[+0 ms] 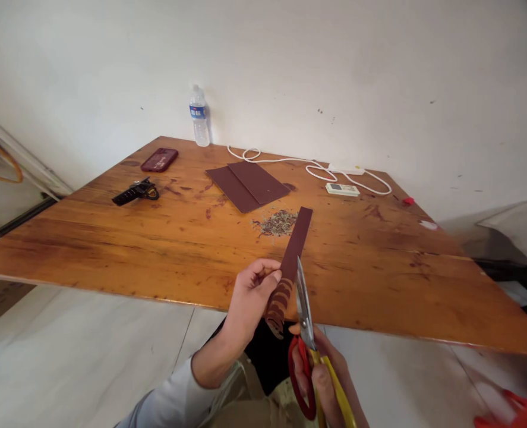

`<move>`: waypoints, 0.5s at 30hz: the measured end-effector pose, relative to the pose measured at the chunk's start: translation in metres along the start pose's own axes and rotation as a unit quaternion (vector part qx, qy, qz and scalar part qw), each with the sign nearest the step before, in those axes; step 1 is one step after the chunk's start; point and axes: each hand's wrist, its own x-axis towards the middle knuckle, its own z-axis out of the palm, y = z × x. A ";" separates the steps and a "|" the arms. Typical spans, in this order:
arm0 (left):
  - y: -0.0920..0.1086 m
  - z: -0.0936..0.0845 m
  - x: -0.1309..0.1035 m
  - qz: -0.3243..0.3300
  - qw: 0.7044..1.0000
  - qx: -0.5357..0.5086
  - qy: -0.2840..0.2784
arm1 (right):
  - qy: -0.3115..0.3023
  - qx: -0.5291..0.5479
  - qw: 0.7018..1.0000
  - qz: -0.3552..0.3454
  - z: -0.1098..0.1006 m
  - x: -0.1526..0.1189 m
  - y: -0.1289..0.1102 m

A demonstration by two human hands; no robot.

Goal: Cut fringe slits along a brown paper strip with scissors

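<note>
Between the thumb and fingers of my left hand (256, 291) is a long maroon strip (297, 238), which looks like sandpaper or stiff paper. Its near part has a row of slits and curls under at the end; the far part is flat. My right hand (328, 374) is wrapped round the handles of a pair of scissors (305, 303), one loop red and the other yellow. The blades point away from me and lie along the strip's right edge. Just beyond, a small heap of thin shredded clippings (277, 223) lies on the wooden table (156, 249).
Two maroon sheets (249, 185) overlap behind the heap. Farther left are a black hair clip (136, 191), a phone in a dark red case (159, 160) and a water bottle (199, 116). A remote control (342, 189) and a white power strip (346, 169) with its cord lie at the back right.
</note>
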 end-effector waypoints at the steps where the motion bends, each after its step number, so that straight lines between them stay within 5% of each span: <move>1: -0.001 0.000 0.000 -0.001 1.000 -0.004 -0.001 | 0.001 0.001 1.000 -0.002 0.001 -0.001 0.000; 15: -0.009 -0.004 -0.004 -0.083 0.991 -0.089 -0.059 | 0.008 -0.020 1.000 -0.013 0.002 0.001 0.009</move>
